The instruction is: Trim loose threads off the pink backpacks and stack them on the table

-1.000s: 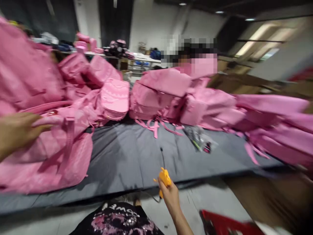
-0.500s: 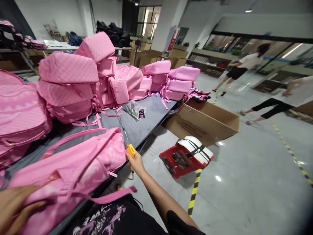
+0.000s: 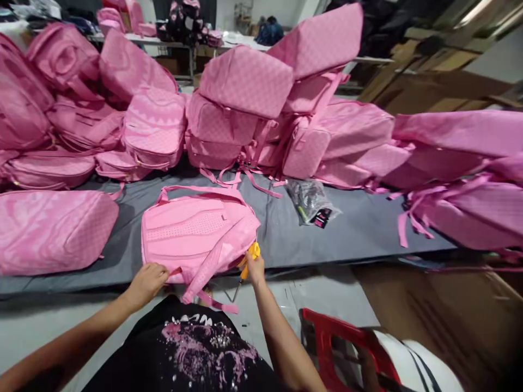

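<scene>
A pink backpack (image 3: 186, 226) lies on the grey-covered table (image 3: 359, 231) in front of me, its padded back panel facing up and one shoulder strap hanging over the edge. My left hand (image 3: 149, 280) is closed on the backpack's near left edge. At its right end, my right hand (image 3: 255, 268) is wrapped round a yellow air blow gun (image 3: 254, 251) with a hose below it. Its thin nozzle is mostly hidden against the bag. Another pink backpack (image 3: 53, 231) lies to the left.
Several stacked pink backpacks (image 3: 245, 81) line the table's far side. A clear plastic bag (image 3: 308, 198) with small items lies right of centre. Below the table's right side are a red stool (image 3: 327, 337) with a white cushion (image 3: 429, 365) and a large cardboard box (image 3: 408, 305).
My view has swung left, so the table now spreads across the picture. My left hand stays at the backpack, and the blow gun remains in my right hand at the bag's right end.
</scene>
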Tool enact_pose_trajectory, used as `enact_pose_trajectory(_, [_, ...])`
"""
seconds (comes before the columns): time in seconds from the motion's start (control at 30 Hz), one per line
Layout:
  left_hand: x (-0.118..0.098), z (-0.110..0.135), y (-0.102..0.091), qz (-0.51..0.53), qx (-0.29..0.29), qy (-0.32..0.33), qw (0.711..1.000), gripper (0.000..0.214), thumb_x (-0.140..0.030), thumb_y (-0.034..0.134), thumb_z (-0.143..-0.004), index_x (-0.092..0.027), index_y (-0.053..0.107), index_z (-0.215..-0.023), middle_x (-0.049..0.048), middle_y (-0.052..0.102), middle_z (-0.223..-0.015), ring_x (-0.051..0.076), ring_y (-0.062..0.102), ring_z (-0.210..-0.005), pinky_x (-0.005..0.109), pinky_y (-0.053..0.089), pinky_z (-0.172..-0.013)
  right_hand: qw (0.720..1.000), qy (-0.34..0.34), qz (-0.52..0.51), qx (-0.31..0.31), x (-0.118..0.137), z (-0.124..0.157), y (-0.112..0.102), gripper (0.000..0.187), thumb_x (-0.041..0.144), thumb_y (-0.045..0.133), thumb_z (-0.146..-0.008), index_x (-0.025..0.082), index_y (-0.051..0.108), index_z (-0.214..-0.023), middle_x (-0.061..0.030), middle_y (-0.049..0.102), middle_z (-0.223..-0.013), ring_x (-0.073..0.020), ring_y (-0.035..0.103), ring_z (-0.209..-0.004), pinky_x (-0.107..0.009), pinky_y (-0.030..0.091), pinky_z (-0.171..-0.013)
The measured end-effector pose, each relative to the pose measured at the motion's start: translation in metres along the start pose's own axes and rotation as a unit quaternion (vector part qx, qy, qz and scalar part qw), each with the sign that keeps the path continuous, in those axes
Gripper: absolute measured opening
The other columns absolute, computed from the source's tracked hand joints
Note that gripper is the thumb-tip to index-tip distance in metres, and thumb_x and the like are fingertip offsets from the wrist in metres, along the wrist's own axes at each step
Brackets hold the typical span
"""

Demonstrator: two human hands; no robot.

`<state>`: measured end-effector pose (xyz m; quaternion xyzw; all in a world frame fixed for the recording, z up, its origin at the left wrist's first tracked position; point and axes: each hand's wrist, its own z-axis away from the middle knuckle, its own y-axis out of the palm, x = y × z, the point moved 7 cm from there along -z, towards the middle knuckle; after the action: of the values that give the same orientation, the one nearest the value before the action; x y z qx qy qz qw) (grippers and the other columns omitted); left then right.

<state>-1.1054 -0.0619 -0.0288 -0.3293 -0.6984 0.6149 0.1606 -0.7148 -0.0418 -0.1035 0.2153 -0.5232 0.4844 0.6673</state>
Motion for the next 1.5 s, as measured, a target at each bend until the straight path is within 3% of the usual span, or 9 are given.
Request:
enact_pose_trajectory(0.23, [0.115,0.018,-0.025,0.108,-0.03,-0.253,0.961,0.037,-0.024,0.048,-0.086,-0.021,0.072,-0.114,0.0107,0.066,-0.134,0.027,0.054,-0.135,0.045,0.044,-0.112,0.998,0.055,0.01,0.018,0.021,0.004,-0.039,0.048,0.053,0.077,-0.059,0.017,0.061,-0.086,-0.0073,0.072,-0.067,-0.0253,0.069,-0.058,-0.026,0.043,-0.042])
enact_pose_trajectory(0.37, [0.173,-0.016,-0.067,0.073,-0.127,-0.458,0.877,0.064,-0.048,0.047,-0.092,-0.014,0.049,-0.146,0.0184,0.045,-0.155,0.035,0.038,-0.147,0.053,0.034,-0.119,0.997,0.06,-0.028,0.026,0.058,-0.001,-0.056,0.057,0.06,0.076,-0.055,0.021,0.055,-0.091,-0.0088,0.074,-0.079,-0.0284,0.074,-0.075,-0.022,0.04,-0.043])
enact_pose_trajectory(0.47, [0.195,-0.056,-0.057,0.05,-0.087,-0.573,0.813,0.088,-0.065,0.051,-0.09,-0.005,0.035,-0.152,0.0325,0.045,-0.15,0.046,0.046,-0.138,0.059,0.041,-0.107,0.995,0.059,-0.073,0.045,0.086,0.004,-0.049,0.062,0.065,0.075,-0.056,0.021,0.057,-0.096,-0.0103,0.074,-0.088,-0.0301,0.074,-0.092,-0.02,0.038,-0.044])
enact_pose_trajectory(0.8, [0.224,-0.146,-0.041,0.103,-0.033,-0.377,0.92,0.075,-0.053,0.064,-0.09,-0.009,0.044,-0.146,0.0248,0.064,-0.132,0.041,0.06,-0.124,0.045,0.045,-0.1,0.995,0.055,0.048,-0.073,0.071,0.1,-0.07,0.07,0.076,0.07,-0.07,0.013,0.066,-0.101,-0.0169,0.078,-0.096,-0.0291,0.076,-0.085,-0.023,0.047,-0.047])
enact_pose_trajectory(0.93, [0.202,-0.244,-0.056,0.211,-0.017,-0.251,0.945,0.064,-0.037,0.078,-0.082,-0.017,0.056,-0.139,0.0175,0.062,-0.138,0.035,0.051,-0.136,0.045,0.034,-0.115,0.992,0.061,0.091,-0.065,0.077,0.13,-0.056,0.074,0.08,0.065,-0.073,0.013,0.066,-0.105,-0.015,0.078,-0.092,-0.025,0.073,-0.07,-0.026,0.051,-0.046])
enact_pose_trajectory(1.07, [0.118,-0.292,-0.063,0.324,-0.077,-0.243,0.911,0.047,-0.024,0.06,-0.094,-0.015,0.052,-0.14,0.0199,0.036,-0.16,0.034,0.028,-0.152,0.05,0.025,-0.121,0.993,-0.013,0.118,-0.028,0.097,0.136,-0.015,0.076,0.081,0.061,-0.077,0.014,0.061,-0.113,-0.0107,0.075,-0.085,-0.023,0.07,-0.071,-0.024,0.047,-0.043])
enact_pose_trajectory(1.27, [-0.051,-0.199,-0.029,0.55,-0.021,-0.23,0.803,0.044,-0.045,0.044,-0.1,-0.012,0.052,-0.128,0.0115,0.071,-0.081,0.025,0.069,-0.069,0.036,0.055,-0.06,0.977,-0.114,0.178,0.041,0.096,0.135,0.057,0.065,0.066,0.055,-0.089,0.014,0.049,-0.129,-0.012,0.073,-0.097,-0.0251,0.071,-0.081,-0.035,0.058,-0.064])
enact_pose_trajectory(1.4, [-0.058,-0.171,-0.038,0.635,-0.035,-0.202,0.745,0.044,-0.039,0.028,-0.102,-0.013,0.05,-0.13,0.0009,0.06,-0.063,0.017,0.06,-0.053,0.029,0.051,-0.054,0.938,-0.213,0.167,0.216,0.107,0.162,0.113,0.048,0.056,0.055,-0.092,0.018,0.056,-0.121,-0.0147,0.071,-0.113,-0.0277,0.07,-0.101,-0.042,0.056,-0.09])
enact_pose_trajectory(1.5, [-0.03,-0.151,-0.046,0.602,-0.1,-0.216,0.762,0.054,-0.046,0.034,-0.101,-0.014,0.043,-0.144,0.011,0.071,-0.095,0.022,0.071,-0.088,0.038,0.057,-0.082,0.944,-0.2,0.15,0.217,0.117,0.15,0.114,0.044,0.063,0.045,-0.095,0.022,0.06,-0.101,-0.0113,0.071,-0.096,-0.0274,0.07,-0.09,-0.043,0.058,-0.086])
